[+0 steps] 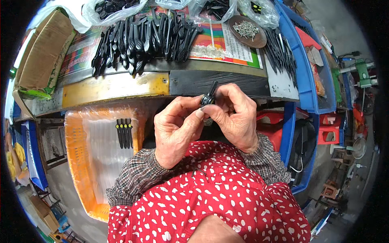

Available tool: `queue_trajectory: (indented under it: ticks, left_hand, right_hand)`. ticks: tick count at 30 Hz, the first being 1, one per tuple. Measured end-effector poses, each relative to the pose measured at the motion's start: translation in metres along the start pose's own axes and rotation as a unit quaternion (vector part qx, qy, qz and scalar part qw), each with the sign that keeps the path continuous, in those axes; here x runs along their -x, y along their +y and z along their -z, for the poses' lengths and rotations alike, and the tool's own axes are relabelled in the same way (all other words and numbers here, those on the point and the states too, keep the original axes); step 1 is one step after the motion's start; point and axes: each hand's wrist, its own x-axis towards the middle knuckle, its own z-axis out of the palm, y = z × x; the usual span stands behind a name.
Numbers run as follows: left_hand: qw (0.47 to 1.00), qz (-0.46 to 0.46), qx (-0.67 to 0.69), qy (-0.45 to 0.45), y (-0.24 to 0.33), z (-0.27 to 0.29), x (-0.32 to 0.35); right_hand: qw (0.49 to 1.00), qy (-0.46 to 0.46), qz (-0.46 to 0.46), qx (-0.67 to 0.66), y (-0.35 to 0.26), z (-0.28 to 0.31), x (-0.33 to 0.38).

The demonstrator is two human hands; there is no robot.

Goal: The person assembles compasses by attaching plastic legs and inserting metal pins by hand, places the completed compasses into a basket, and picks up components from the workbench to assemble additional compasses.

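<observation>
In front of my chest, at the near edge of the workbench, a small black plastic part is pinched between both hands. A thin dark end of it sticks up. My left hand grips it from the left with thumb and forefinger. From the other side, my right hand closes its thumb and fingers on it; the fingertips hide much of its shape. Beyond the hands, a heap of long black plastic pieces lies on the bench. A round brown dish at the right back holds small silvery screws.
Below the bench at left, an orange basket lined with clear plastic holds several black pieces with yellow dots. Cardboard stands at the left. Slim black strips lie beside a blue bin. Plastic bags line the back.
</observation>
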Motion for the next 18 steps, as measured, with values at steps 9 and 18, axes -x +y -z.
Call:
queue_trajectory:
  ticks: [9,18]
  left_hand:
    - [0.999,-0.030,-0.039,0.009,-0.0020,-0.0041,0.0019]
    - [1.000,0.002,0.008,0.025,0.0037,-0.0017,-0.0014]
  right_hand:
    - [0.971,0.026,0.150,0.185,0.0047,-0.0049,-0.0052]
    - [0.988,0.013,0.100,0.113,-0.0017,-0.0043,-0.0068]
